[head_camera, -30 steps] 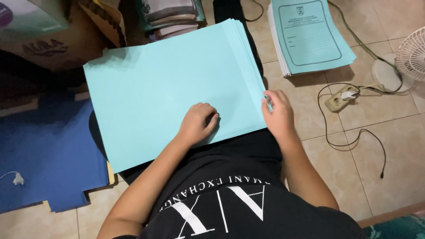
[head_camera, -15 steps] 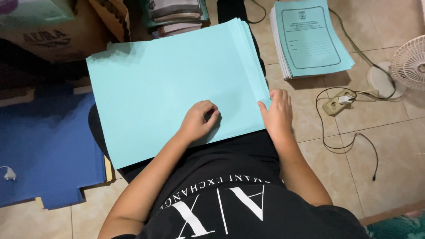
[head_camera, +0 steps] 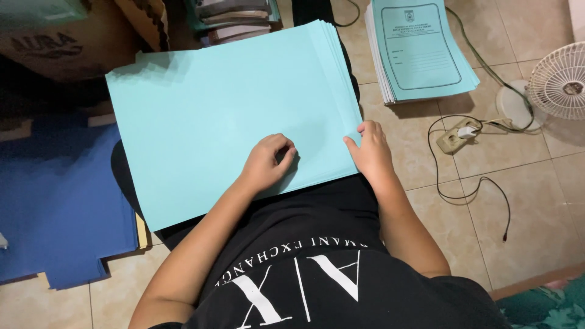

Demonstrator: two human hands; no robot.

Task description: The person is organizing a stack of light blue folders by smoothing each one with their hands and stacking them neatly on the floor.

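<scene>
A thick stack of large light-blue paper sheets lies across my lap, its right edges fanned out. My left hand rests on the top sheet near the lower middle, fingers curled into a loose fist that presses the paper. My right hand sits at the stack's lower right edge, thumb and fingertips touching the fanned sheet edges.
A pile of light-blue printed booklets lies on the tiled floor at upper right. A power strip with a black cable sits beside it, and a white fan stands at far right. Blue foam mat at left, cardboard box upper left.
My right hand slid slightly down along the stack's right edge. The left hand stays pressed on the top sheet. The camera view shifted a little.
</scene>
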